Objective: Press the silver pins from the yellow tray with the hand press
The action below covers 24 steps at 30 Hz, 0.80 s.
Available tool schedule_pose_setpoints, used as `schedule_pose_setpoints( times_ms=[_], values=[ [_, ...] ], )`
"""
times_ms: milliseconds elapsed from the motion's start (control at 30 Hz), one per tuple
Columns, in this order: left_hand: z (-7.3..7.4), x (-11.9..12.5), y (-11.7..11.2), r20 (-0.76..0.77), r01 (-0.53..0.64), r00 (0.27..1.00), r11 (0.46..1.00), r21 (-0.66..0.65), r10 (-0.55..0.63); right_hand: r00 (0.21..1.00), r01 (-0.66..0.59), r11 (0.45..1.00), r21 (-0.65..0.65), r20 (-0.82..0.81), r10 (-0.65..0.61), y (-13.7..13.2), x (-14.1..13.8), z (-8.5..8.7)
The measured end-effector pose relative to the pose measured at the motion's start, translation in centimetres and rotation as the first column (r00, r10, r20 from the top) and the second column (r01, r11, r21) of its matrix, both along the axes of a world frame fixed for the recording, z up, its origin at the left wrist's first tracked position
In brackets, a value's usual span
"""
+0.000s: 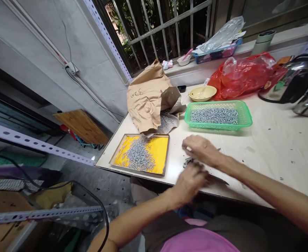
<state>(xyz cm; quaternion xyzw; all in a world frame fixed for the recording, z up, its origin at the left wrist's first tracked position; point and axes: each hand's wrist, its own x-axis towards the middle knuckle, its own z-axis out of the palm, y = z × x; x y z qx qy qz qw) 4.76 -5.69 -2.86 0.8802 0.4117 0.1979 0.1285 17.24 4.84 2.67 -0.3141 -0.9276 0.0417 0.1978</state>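
Observation:
My left hand [192,180] is at the table's front edge, its fingers curled in and smeared by motion. Just beyond it, my right hand [201,148] hovers with bent fingers drawn together; whatever they hold is hidden. Between the two hands a small metal piece [187,161] shows in part, too covered to name. To the left, a shallow tray [166,157] with a yellow bottom bears a heap of small silvery metal pins [139,154]. More such pieces fill a green plastic basket [245,115] behind my right hand.
A brown paper bag [145,101] with pins in its mouth leans behind the tray. Farther back are a yellow bowl [202,93], a red plastic bag [243,78] and a steel kettle [291,78]. A barred window [164,24] stands behind the table.

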Motion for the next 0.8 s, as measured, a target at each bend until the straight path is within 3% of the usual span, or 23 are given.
schedule_pose_setpoints(
  times_ms=[67, 133, 233, 333, 467, 633, 800],
  values=[
    [1.6, -4.1, 2.0, -0.056, -0.240, 0.968, 0.968, 0.076, 0.244, 0.991, 0.119, 0.992, 0.046, -0.062, -0.116, 2.7, 2.3, 2.3],
    [2.9, -8.6, 4.1, -0.167, -0.425, 0.880, 0.895, 0.135, 0.444, 0.962, 0.268, 0.959, 0.097, -0.075, -0.261, 5.4, 4.5, 4.2],
    [3.9, -14.2, 6.8, -0.337, -0.572, 0.730, 0.801, 0.175, 0.595, 0.898, 0.440, 0.880, 0.178, -0.066, -0.435, 7.9, 6.6, 5.4],
    [4.3, -17.2, 8.2, -0.463, -0.570, 0.694, 0.814, 0.114, 0.551, 0.915, 0.402, 0.903, 0.154, -0.104, -0.390, 7.0, 7.0, 4.3],
    [4.7, -18.3, 9.1, -0.510, -0.469, 0.758, 0.883, 0.006, 0.406, 0.966, 0.221, 0.974, -0.051, -0.126, -0.226, 1.8, 6.4, 1.1],
    [4.9, -19.7, 10.1, -0.568, -0.427, 0.767, 0.898, -0.105, 0.299, 0.974, 0.212, 0.935, -0.285, -0.010, -0.224, -4.0, 6.3, -2.1],
    [4.6, -20.5, 10.7, -0.663, -0.410, 0.682, 0.912, 0.003, 0.309, 0.971, 0.220, 0.912, -0.347, -0.015, -0.240, -6.8, 7.1, -3.7]
  ],
)
